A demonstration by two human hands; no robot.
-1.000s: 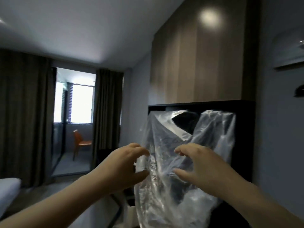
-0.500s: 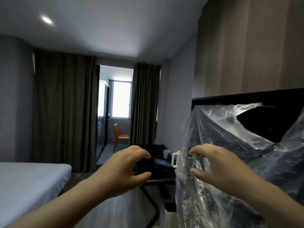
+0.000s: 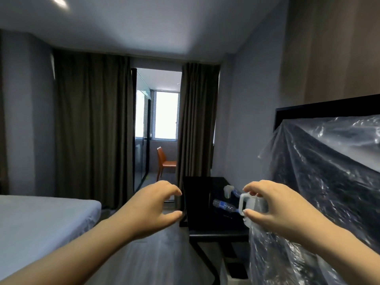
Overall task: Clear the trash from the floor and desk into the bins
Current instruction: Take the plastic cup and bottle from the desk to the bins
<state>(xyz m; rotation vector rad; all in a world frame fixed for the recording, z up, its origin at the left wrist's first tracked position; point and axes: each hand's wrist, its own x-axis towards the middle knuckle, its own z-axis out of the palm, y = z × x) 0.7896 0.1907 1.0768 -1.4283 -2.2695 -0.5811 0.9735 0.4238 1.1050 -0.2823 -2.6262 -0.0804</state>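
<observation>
At the far left lies the bed (image 3: 41, 219), with dark curtains (image 3: 90, 124) behind it and an orange chair (image 3: 165, 163) beyond the gap. The left hand (image 3: 152, 208) hangs in the air over the floor, its grip spread, thumb and curled fingers apart and holding nothing; half a second ago it was in much the same pose. Right of it stands the dark bench (image 3: 207, 227), where the trash waits: a plastic bottle (image 3: 223, 205) lying on its side and a small pale cup (image 3: 228, 191) behind it. The right hand (image 3: 275, 206) is pinching the clear plastic bag (image 3: 320, 182) by its edge, the film draped up and away to the right. A second ago both hands were working at the bag; now only the right one holds it, and the view has swung left to take in the bench. The step in hand seems to be readying the bag; next, probably, the free hand must reach the bottle
</observation>
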